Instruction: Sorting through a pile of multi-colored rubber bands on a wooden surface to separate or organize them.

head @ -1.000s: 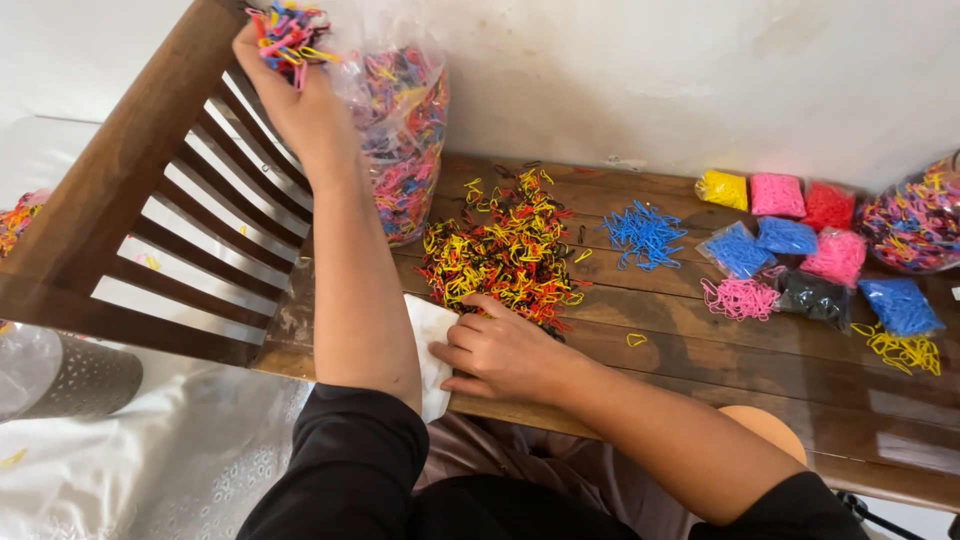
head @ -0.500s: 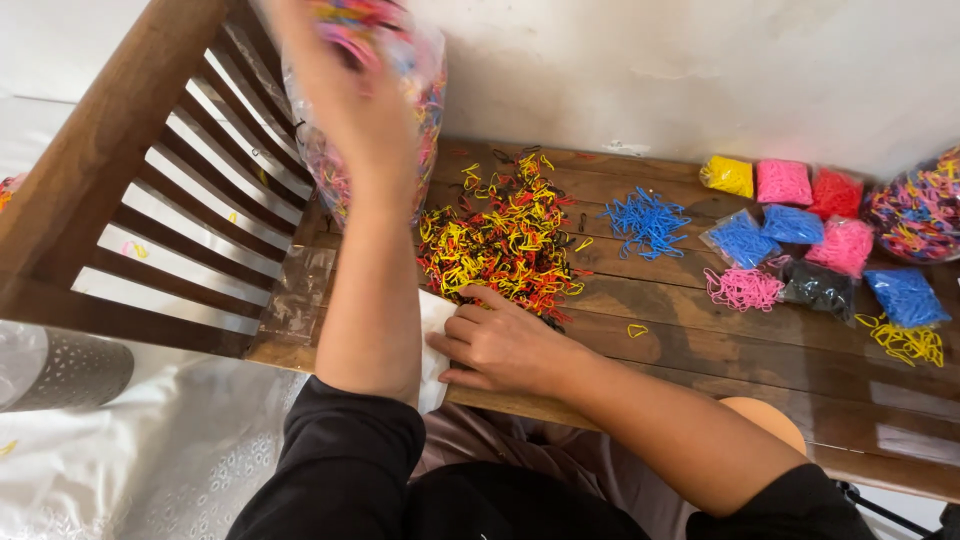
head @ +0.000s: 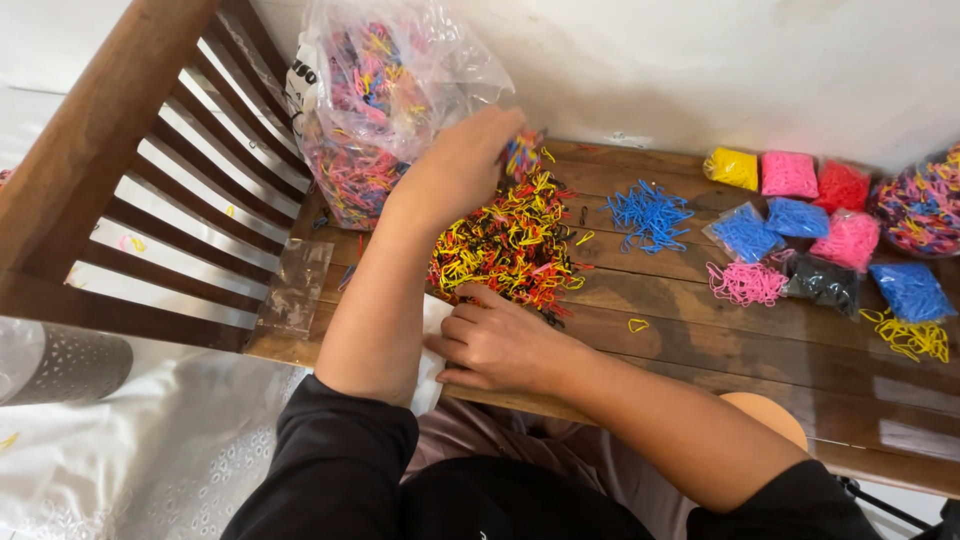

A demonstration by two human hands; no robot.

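A likely slip here is spillage. The left hand hangs above the mixed pile of yellow, red and black elastic bands with its fingers pinched shut on a small multicoloured clump of bands. If that clump drops off-centre, bands may scatter across the slatted wooden desk, fall through the gaps between the boards, or stray into the loose blue bands just beside the pile and mix the colours. The big clear plastic bag of mixed bands leans against the wooden rail at the desk's left end, just beside the left forearm; a nudge from that arm could tip it, in my judgement.

The right hand rests at the near edge of the desk, touching the pile's near edge. Its fingers are curled loosely, half closed, over a white sheet; whether they actually pinch anything I cannot tell. An empty small clear bag lies flat to the left, and sorted packets of yellow, pink, red and blue bands sit well apart at the right.
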